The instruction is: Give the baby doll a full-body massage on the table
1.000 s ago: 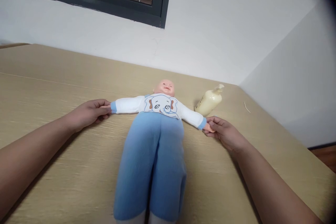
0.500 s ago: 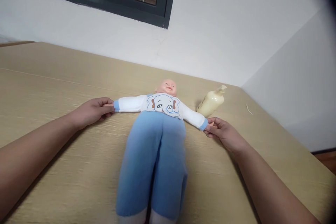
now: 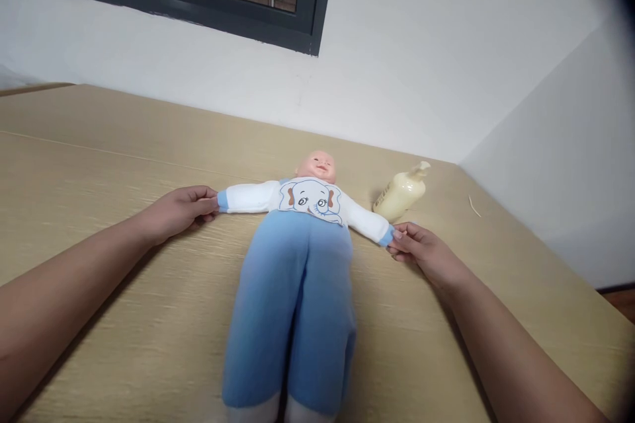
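A baby doll (image 3: 297, 277) lies on its back on the wooden table, head toward the wall and legs toward me. It wears blue trousers and a white top with an elephant face on the chest. Its arms are stretched out to both sides. My left hand (image 3: 183, 213) is closed on the doll's hand at the blue cuff on the left. With thumb and fingers, my right hand (image 3: 421, 248) pinches the doll's other hand at the right cuff. Just beyond my right hand stands a cream-coloured pump bottle (image 3: 401, 195).
The pale wooden table (image 3: 124, 139) reaches back to a white wall (image 3: 397, 46). A dark-framed window (image 3: 312, 20) is set in that wall. A thin pale strip (image 3: 475, 205) lies on the table right of the bottle.
The view has shifted very slightly. My right thumb now covers more of the doll's hand at the cuff. Both hands keep their hold, and the doll's arms stay spread.
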`<state>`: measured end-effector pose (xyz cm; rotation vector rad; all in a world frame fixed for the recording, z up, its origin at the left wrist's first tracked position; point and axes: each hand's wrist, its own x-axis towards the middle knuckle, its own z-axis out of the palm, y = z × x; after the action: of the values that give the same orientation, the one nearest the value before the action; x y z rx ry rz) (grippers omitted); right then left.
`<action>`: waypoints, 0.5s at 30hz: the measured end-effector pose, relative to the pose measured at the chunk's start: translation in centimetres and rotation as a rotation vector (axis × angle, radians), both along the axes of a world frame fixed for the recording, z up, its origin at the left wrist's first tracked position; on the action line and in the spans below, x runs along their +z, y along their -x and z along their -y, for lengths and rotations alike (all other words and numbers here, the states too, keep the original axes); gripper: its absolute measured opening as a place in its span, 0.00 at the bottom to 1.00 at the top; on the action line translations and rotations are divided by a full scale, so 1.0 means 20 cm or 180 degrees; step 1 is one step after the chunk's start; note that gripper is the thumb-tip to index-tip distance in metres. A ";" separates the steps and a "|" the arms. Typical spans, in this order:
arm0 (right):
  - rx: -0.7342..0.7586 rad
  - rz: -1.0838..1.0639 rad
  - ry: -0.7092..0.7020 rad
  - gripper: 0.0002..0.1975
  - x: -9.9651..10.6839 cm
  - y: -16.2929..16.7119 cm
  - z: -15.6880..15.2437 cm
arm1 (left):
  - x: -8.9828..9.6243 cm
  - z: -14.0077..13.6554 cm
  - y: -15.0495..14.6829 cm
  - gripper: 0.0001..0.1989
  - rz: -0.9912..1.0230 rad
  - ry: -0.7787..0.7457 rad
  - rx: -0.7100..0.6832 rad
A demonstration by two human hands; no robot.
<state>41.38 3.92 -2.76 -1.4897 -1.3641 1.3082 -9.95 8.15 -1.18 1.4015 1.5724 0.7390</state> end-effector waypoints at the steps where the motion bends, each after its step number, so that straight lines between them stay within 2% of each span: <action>1: -0.0009 0.0013 0.0011 0.19 0.00 0.00 0.00 | 0.00 0.00 0.00 0.11 0.0016 0.0008 0.0002; 15: -0.0027 -0.0085 -0.0040 0.17 -0.02 -0.01 -0.01 | -0.01 0.00 0.00 0.11 0.0206 0.0020 -0.0029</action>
<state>41.55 4.13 -3.22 -1.4631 -1.3453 1.3074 -10.00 8.11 -1.37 1.3661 1.5162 0.7659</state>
